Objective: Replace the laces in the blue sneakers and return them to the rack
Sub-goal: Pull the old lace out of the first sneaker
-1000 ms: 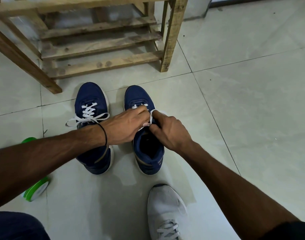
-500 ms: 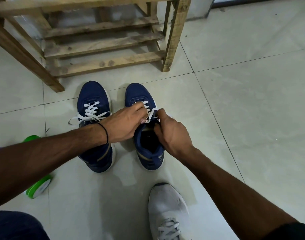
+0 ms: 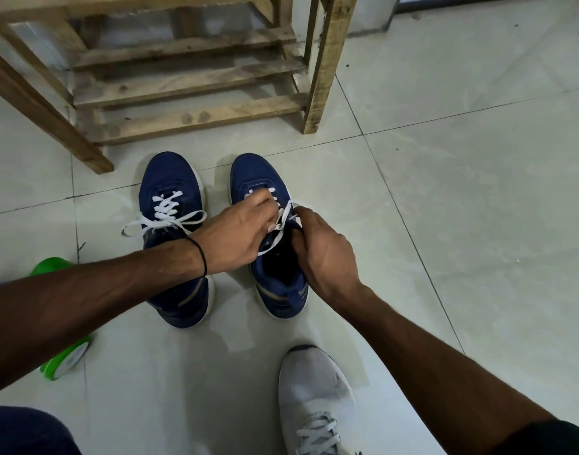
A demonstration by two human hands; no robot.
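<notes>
On the tiled floor (image 3: 478, 224), just nearer than a wooden rack (image 3: 196, 116), the left sneaker (image 3: 170, 175) stands laced, ends loose. Beside it, over the right sneaker (image 3: 258, 174), the left hand (image 3: 235, 234) pinches a white lace (image 3: 275, 241); the right hand (image 3: 324, 254) grips the same lace with curled fingers.

the tiled floor (image 3: 478, 224) bears two blue sneakers (image 3: 171, 175) side by side before the wooden rack (image 3: 196, 116). a green object (image 3: 63, 359) lies left; a grey shoe (image 3: 314, 382) nearer.

green object (image 3: 64, 358), grey shoe (image 3: 314, 385)
</notes>
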